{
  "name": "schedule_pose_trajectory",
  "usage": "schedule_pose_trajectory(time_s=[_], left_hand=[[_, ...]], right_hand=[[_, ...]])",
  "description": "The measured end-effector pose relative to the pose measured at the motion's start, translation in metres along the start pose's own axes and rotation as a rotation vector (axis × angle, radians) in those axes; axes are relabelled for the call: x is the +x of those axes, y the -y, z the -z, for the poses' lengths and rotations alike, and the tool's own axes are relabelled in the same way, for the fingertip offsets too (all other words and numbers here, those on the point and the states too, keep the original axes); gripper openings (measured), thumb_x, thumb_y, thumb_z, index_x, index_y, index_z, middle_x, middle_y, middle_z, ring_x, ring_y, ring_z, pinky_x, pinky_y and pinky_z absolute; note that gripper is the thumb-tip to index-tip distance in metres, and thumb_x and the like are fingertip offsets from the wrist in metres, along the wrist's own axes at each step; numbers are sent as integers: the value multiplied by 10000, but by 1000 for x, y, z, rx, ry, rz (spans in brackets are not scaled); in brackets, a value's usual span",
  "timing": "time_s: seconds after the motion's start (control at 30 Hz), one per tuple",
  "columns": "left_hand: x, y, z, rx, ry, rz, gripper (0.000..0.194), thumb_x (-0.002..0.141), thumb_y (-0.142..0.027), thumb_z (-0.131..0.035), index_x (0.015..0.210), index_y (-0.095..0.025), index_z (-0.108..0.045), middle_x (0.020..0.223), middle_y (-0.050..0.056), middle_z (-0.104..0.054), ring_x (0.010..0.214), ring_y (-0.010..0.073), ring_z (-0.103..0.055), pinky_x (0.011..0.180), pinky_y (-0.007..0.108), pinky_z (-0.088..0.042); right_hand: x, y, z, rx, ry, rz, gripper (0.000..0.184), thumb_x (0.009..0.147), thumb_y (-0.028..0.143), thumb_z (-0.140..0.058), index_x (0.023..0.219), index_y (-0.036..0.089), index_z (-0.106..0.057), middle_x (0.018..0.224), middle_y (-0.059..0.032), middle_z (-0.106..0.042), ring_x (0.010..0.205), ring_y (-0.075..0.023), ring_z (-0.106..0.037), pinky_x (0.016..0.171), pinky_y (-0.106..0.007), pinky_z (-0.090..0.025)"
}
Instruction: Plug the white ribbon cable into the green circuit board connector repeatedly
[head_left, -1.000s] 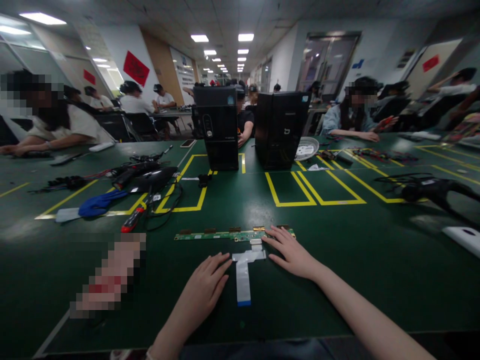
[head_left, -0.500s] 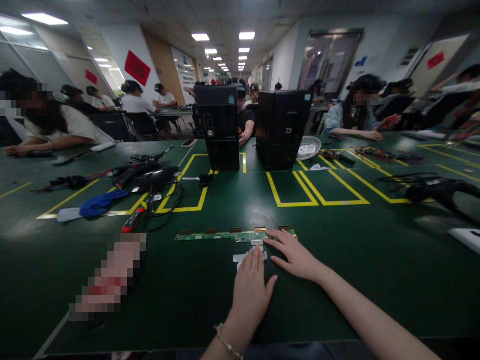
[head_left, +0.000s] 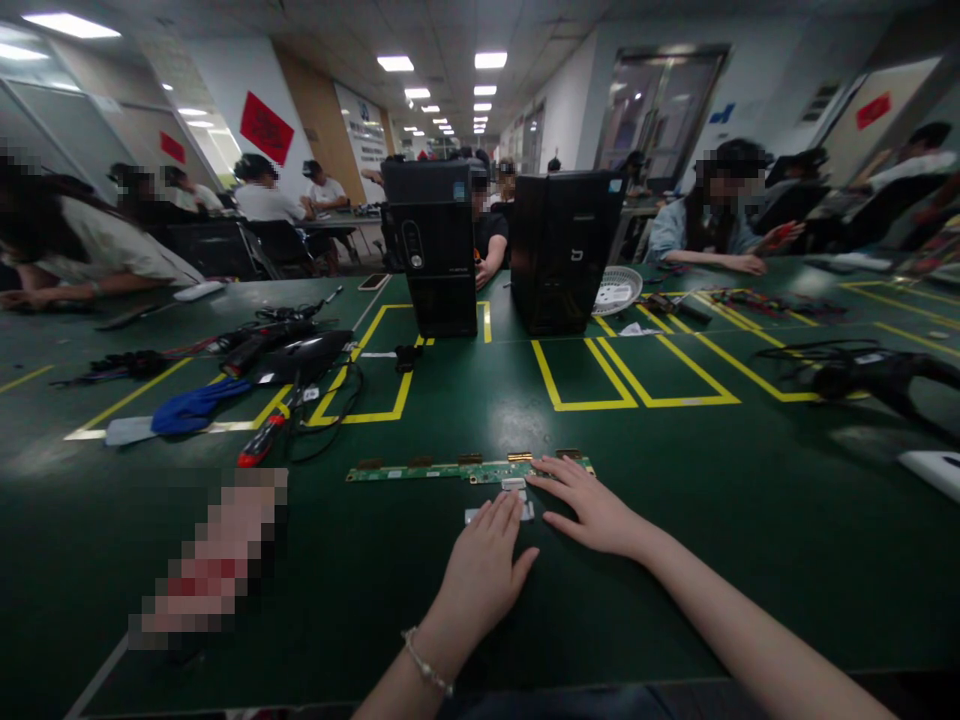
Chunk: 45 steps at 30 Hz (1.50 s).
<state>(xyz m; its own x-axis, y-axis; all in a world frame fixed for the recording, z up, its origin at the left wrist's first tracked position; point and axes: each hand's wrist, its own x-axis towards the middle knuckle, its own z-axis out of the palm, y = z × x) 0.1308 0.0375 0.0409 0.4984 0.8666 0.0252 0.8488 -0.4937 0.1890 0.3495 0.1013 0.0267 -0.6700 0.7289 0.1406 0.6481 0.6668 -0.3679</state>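
A long, narrow green circuit board [head_left: 420, 474] lies across the table in front of me, with several brownish-gold tabs along its far edge. My right hand [head_left: 585, 503] rests on the board's right part, palm down with fingers stretched out. Nearer to me, my left hand [head_left: 486, 560] lies flat over a whitish flat strip [head_left: 527, 511], its fingers extended and covering much of it. The strip sits just below a small white connector [head_left: 514, 484] at the board's near edge; whether they are joined I cannot tell.
Two black computer towers [head_left: 442, 250] [head_left: 566, 250] stand at the back. To the left lie a red-and-black screwdriver [head_left: 262, 440], a blue cloth-like item [head_left: 199, 405] and tangled cables. Black cables [head_left: 847, 370] lie at right. Other people sit around the table.
My left hand has turned slightly and its wrist has shifted left, the fingers staying over the strip. The right hand stays on the board. The view has shifted a little.
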Motion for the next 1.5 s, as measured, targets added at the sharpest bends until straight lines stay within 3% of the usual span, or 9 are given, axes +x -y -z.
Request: schedule_pose_trajectory(time_s=[0.2, 0.5, 0.97, 1.13, 1.33, 1.5], left_hand=[[1, 14, 11, -19, 40, -69, 536, 973, -366, -449, 1440, -111, -386, 1490, 139, -396, 1345, 265, -407, 1102, 420, -348], [3, 21, 11, -22, 39, -114, 522, 968, -355, -451, 1427, -115, -398, 1486, 141, -407, 1344, 252, -410, 1107, 410, -340], [0, 23, 6, -34, -23, -121, 572, 940, -381, -508, 1433, -116, -391, 1473, 140, -429, 1331, 262, -429, 1099, 414, -353], [-2, 27, 11, -39, -130, -179, 503, 969, -326, -475, 1430, -150, -380, 1498, 123, -394, 1384, 240, -342, 1117, 411, -326], [-32, 46, 20, 21, -237, -33, 393, 986, -273, -418, 1368, -200, -472, 1448, 89, -468, 1334, 243, -423, 1106, 469, -338], [-79, 82, -1, 84, -313, 129, 392, 973, -282, -400, 1334, -178, -515, 1391, 111, -527, 1271, 283, -498, 1047, 513, -407]], right_hand=[[0, -2, 0, 20, -14, 12, 525, 922, 453, -484, 1420, 297, -431, 1507, -52, -347, 1396, -249, -284, 1147, -509, -231], [0, -2, 1, 23, -14, 28, 531, 924, 443, -476, 1428, 284, -423, 1504, -56, -353, 1398, -245, -277, 1155, -508, -208], [0, 2, 2, 7, -9, 16, 539, 921, 446, -475, 1429, 274, -421, 1501, -59, -355, 1397, -256, -278, 1154, -519, -202], [1, 2, 0, -24, -4, -6, 544, 919, 434, -480, 1433, 268, -413, 1506, -66, -346, 1395, -254, -285, 1147, -517, -225], [1, 2, 0, -16, -5, -9, 533, 933, 462, -459, 1434, 286, -411, 1511, -57, -339, 1403, -253, -271, 1153, -525, -210], [2, 4, 3, -12, 6, -34, 507, 957, 462, -408, 1437, 296, -406, 1509, -45, -343, 1415, -250, -242, 1154, -537, -202]])
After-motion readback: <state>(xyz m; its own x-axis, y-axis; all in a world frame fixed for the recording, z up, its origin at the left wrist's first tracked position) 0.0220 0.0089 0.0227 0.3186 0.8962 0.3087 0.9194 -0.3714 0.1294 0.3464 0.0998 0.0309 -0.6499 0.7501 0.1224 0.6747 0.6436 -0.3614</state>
